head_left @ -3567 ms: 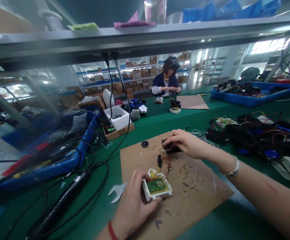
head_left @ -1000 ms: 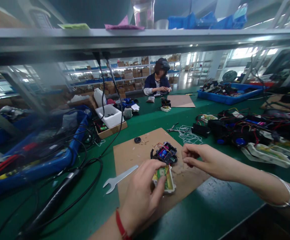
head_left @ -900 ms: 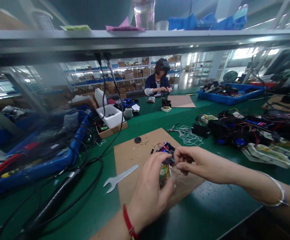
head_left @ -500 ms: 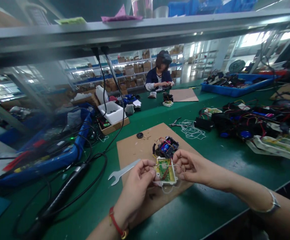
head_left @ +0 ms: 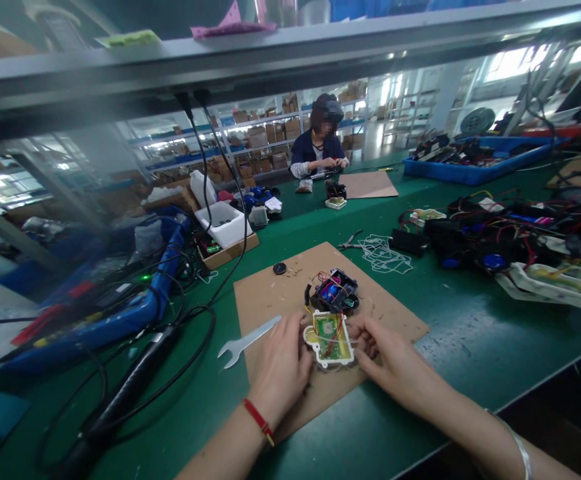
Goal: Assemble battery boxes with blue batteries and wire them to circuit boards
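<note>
A white plastic housing (head_left: 353, 352) lies open side up on the brown cardboard. Inside it sits a green circuit board (head_left: 328, 329) with red and yellow wires. A thin white cord (head_left: 331, 341) crosses over the board. My left hand (head_left: 283, 357) is curled at the housing's left edge, its fingertips partly hidden. Against the right edge, my right hand (head_left: 387, 360) has its fingers bent and closed at the cord's end. Wires join the housing to a black casing (head_left: 337, 291) with blue parts just behind it.
On the cardboard (head_left: 265, 297) lie a wrench (head_left: 247, 341), partly overhanging, and a round black part (head_left: 279, 268). Pliers (head_left: 351, 240) and tangled white cord (head_left: 383, 253) are behind. Wired assemblies (head_left: 495, 247) crowd the right; a blue bin (head_left: 157, 293) stands left. Another person (head_left: 319, 143) works opposite.
Both hands have lowered and rotated around the housing. The cord loop that hung below its near edge no longer shows there; the cord now runs across the board.
</note>
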Demonstrator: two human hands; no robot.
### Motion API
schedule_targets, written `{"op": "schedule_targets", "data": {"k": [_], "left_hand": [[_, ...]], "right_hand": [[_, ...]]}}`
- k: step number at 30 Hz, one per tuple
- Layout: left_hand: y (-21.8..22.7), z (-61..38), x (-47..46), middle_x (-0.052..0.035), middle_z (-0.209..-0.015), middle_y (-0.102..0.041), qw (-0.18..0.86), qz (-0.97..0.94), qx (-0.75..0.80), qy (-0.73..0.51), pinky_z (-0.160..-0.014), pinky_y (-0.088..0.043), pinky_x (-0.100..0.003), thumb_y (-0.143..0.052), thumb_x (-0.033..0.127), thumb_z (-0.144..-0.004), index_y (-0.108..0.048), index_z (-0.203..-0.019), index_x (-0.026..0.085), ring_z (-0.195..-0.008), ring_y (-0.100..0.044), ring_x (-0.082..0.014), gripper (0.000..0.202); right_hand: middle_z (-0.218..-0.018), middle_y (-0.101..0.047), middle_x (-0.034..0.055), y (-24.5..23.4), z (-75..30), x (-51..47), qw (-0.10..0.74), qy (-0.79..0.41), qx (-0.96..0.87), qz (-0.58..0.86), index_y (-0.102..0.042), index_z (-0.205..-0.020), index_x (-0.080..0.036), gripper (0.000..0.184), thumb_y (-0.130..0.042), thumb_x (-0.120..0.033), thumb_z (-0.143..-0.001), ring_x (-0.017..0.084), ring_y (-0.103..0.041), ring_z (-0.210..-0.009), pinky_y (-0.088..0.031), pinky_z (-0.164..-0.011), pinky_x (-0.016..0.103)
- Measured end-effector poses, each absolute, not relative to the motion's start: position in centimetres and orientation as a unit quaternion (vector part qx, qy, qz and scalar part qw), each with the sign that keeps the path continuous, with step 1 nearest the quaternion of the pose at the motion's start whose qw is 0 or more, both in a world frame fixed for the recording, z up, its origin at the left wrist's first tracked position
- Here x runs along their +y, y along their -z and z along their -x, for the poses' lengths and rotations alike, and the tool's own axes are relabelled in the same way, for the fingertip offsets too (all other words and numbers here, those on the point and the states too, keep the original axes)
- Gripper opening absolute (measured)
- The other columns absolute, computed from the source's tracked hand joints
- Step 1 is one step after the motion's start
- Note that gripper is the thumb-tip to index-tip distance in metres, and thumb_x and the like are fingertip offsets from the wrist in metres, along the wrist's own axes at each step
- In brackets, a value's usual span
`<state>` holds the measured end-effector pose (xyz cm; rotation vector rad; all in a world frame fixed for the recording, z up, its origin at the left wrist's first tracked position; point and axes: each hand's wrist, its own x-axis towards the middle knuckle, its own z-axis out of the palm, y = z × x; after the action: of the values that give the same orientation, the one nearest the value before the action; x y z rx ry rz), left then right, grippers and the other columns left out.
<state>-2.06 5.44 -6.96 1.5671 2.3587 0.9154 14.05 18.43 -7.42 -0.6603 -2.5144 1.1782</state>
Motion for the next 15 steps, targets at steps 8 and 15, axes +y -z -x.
{"op": "schedule_targets", "data": {"k": [8, 15], "left_hand": [[7.6, 2.1, 6.7, -0.0042, -0.084, -0.065, 0.107, -0.516, 0.763, -0.373, -0.074, -0.045, -0.033, -0.043, 0.01, -0.081, -0.064, -0.089, 0.02, -0.08, -0.058, -0.0202, 0.024], [7.9, 0.8, 6.4, -0.004, -0.085, -0.067, 0.173, -0.412, 0.734, -0.511, -0.068, -0.052, -0.027, -0.043, 0.02, -0.088, -0.061, -0.092, 0.017, -0.075, -0.064, -0.0163, 0.019]], "right_hand": [[-0.082, -0.061, 0.0061, 8.3, -14.8, 17.9, 0.167, -0.348, -0.885, 0.259, -0.046, -0.08, -0.022, 0.007, -0.042, -0.018, -0.084, 0.023, -0.06, -0.078, -0.043, -0.066, 0.034], [-0.091, -0.064, 0.006, 9.7, -15.3, 17.7, 0.247, -0.46, -0.805, 0.281, -0.047, -0.084, -0.023, 0.009, -0.039, -0.023, -0.087, 0.023, -0.061, -0.083, -0.046, -0.074, 0.036]]}}
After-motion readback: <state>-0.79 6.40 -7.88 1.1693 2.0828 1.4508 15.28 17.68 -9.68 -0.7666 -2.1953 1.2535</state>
